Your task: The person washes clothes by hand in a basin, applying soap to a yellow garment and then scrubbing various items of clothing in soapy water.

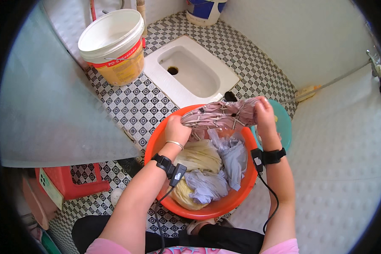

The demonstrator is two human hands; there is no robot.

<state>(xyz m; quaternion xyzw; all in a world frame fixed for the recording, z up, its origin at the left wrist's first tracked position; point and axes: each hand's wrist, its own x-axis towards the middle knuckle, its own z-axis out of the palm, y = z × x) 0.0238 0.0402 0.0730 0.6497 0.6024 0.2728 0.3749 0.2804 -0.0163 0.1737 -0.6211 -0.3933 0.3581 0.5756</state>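
Between my two hands a wet pink plaid cloth (220, 115) is stretched, bunched lengthwise, over the far side of an orange plastic basin (203, 215). My left hand (177, 129) grips its left end, and my right hand (265, 117) grips its right end, a little higher in the picture. Wet pale yellow cloth (198, 155) and light blue cloth (235, 158) lie crumpled in the basin below. Part of the pink cloth hangs towards the basin. A teal basin (282, 122), partly hidden by my right hand and forearm, stands at the right with small items inside.
A squat toilet (197, 71) is set in the patterned tile floor beyond the orange basin. A large white and yellow bucket (114, 50) stands at its left, another bucket (204, 12) behind. A frosted panel (57, 104) and a red plastic stool (79, 187) are at the left.
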